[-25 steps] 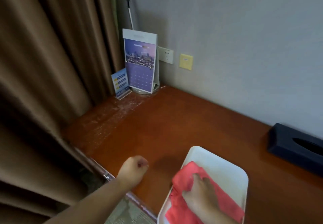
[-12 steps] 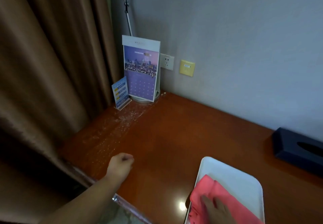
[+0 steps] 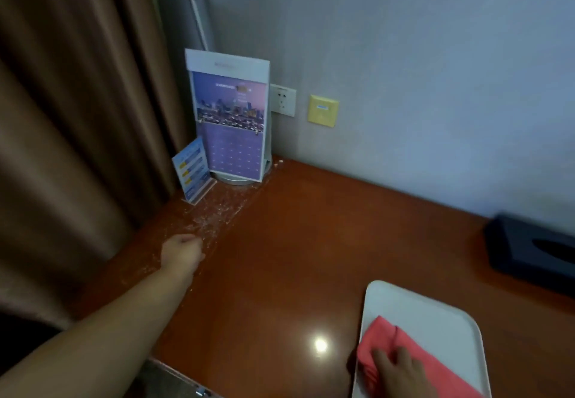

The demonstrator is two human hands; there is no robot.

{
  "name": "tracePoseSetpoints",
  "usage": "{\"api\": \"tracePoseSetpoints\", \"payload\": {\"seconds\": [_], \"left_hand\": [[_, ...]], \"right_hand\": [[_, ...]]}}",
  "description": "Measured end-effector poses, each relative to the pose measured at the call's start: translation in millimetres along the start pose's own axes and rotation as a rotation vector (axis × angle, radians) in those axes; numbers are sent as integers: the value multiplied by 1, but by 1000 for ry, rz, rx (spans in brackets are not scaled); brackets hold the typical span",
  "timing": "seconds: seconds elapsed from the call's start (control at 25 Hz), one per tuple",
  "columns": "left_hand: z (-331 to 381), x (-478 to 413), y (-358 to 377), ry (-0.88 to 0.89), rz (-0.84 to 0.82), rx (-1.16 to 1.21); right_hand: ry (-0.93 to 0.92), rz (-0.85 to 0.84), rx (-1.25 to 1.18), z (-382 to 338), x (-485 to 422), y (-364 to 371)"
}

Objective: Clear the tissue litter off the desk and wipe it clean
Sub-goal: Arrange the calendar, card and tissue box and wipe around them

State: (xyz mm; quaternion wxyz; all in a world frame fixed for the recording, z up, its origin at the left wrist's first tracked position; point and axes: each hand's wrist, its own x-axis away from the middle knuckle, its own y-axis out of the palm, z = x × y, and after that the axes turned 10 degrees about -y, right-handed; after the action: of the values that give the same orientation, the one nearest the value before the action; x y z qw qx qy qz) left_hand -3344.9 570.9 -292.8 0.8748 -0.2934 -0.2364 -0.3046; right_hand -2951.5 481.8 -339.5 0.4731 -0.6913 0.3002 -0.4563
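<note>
I see left hand clenched by crumbs far left, likely gathering litter; right hand flat on red cloth in tray, staged for wiping.

Your desk looks like varnished wood, reddish-brown and glossy enough to mirror a lamp spot at lower centre. Toward the left of the frame its shine breaks into a dull, rough strip speckled with whitish flecks. At lower right you have a white tray, smooth and matt like plastic, and on it a coral cloth, soft and creased. The brown curtain on the left is heavy matt fabric. The calendar is printed paper with a slight sheen, and the dark box at right looks matt
</note>
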Motion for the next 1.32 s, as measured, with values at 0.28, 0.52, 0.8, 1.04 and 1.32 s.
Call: {"api": "tracePoseSetpoints", "payload": {"seconds": [0.28, 0.52, 0.8, 1.04, 1.32], "left_hand": [[68, -90, 12, 175, 83, -40], [91, -125, 29, 243, 7, -110], [122, -78, 19, 528, -38, -109], [82, 44, 79, 206, -489, 89], [-5, 189, 153, -525, -876, 173]], "right_hand": [[287, 35, -81, -34, -18, -21], [405, 192, -141, -51, -46, -14], [427, 347, -397, -43, -37, -16], [630, 783, -854, -49, -5, -72], [436, 850, -732, -22, 44, -119]]}}
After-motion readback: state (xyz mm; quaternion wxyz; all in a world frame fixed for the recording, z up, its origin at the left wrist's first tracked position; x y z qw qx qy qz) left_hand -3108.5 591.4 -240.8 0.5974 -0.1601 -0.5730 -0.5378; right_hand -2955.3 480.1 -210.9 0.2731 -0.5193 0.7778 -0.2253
